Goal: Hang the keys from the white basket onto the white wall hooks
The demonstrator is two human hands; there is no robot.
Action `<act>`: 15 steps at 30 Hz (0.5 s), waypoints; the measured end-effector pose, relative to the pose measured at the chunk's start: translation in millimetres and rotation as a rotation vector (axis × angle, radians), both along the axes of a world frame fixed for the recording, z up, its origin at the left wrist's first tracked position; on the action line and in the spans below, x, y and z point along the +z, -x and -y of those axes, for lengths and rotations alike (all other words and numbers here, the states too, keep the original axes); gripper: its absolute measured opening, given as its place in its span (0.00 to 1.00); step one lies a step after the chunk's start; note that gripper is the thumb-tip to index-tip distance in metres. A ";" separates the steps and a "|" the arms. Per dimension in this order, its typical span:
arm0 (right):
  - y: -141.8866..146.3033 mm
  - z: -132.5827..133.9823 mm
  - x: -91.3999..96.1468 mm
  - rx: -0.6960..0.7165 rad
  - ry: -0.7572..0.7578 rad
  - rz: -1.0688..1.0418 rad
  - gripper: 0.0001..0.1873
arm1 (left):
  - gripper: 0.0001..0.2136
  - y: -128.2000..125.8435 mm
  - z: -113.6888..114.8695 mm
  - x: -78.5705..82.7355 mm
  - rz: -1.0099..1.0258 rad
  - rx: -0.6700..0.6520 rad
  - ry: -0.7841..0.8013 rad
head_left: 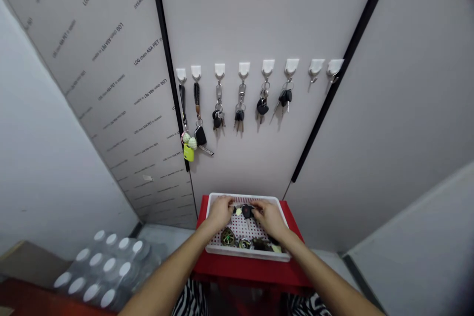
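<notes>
Both my hands reach into a white perforated plastic basket [248, 253]. My left hand [221, 213] is inside its left part, fingers bent and pinched at a set of keys. My right hand [270, 217] comes from the right, its fingertips closed at the same keys. Between the hands is this bunch of keys [247, 211], with a black key head and a pale yellow piece beside it. My fingers partly cover it. Along the basket's near side lie a round green-and-gold item [227, 237], a metal ring-shaped item [245, 243] and dark items I cannot make out.
The basket stands on a red stool [237, 267]. On the wall panel ahead, keys [240, 113] and a lime-green key tag [188, 152] hang from several white hooks [244, 68]. Two further hooks [316, 66] are at the right. Capped bottles [109, 265] stand at lower left.
</notes>
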State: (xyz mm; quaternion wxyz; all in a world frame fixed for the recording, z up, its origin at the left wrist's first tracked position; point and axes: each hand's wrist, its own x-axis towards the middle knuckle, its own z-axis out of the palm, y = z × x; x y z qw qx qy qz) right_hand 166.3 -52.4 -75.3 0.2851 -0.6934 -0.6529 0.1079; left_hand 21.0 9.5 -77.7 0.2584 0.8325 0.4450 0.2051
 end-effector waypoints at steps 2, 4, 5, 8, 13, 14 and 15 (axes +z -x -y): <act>3.3 -2.3 -4.1 -0.013 0.015 0.043 0.15 | 0.13 1.7 3.8 -2.6 -0.071 -0.030 -0.088; 4.9 -5.0 -5.6 -0.031 0.037 0.064 0.15 | 0.13 1.2 7.2 -3.0 -0.121 -0.060 -0.135; 5.4 -6.1 -6.2 -0.036 0.045 0.071 0.15 | 0.13 0.6 8.6 -2.9 -0.146 -0.069 -0.143; 6.1 -7.3 -8.8 -0.032 0.052 0.077 0.13 | 0.12 -0.7 11.5 -2.6 -0.201 -0.073 -0.150; 6.8 -5.7 -11.4 0.006 0.001 0.006 0.09 | 0.11 -0.7 13.3 -2.2 -0.243 -0.088 -0.151; 7.1 -5.3 -11.3 0.017 -0.005 -0.011 0.09 | 0.11 -0.7 13.4 -2.2 -0.251 -0.088 -0.147; 7.5 -4.9 -11.0 0.023 -0.006 -0.026 0.09 | 0.11 -0.7 13.5 -2.3 -0.257 -0.086 -0.140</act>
